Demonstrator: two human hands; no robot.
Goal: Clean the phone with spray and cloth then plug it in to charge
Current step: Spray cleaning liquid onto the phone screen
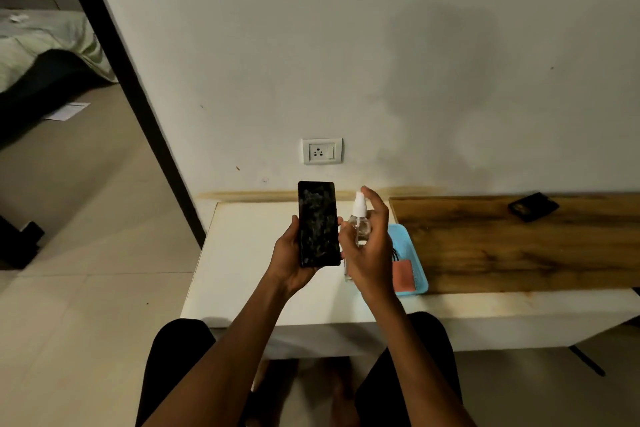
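Holding, left hand (291,253): grips the phone (318,224) upright from below, palm behind it, thumb on its left edge, fingertips wrapped round its right edge; forearm reaches up from the lower middle of the view.
Right hand (369,250): wrapped round the clear spray bottle (358,230), index finger arched up over the white nozzle, which points left at the phone; the back of the hand faces the camera.
Phone: dark screen facing the camera, marked with greyish smears, held in the air over the white table (242,253), just beside the bottle.
Spray bottle: mostly covered by the right hand; only the nozzle, shoulder and a sliver of the base show; whether it holds liquid is unclear.
Blue tray (417,267): on the table at the right hand's far side, partly behind the wrist.
Pink cloth (405,276): lies in the tray, its left part hidden.
Cable (394,253): dark strands in the tray, mostly hidden.
Wall socket (322,151): on the wall above the phone, nothing plugged in.
Dark object (533,206): flat, on the wooden top (519,246); too dim to identify.
Legs: dark-clad knees under the table edge, cut off by the frame.
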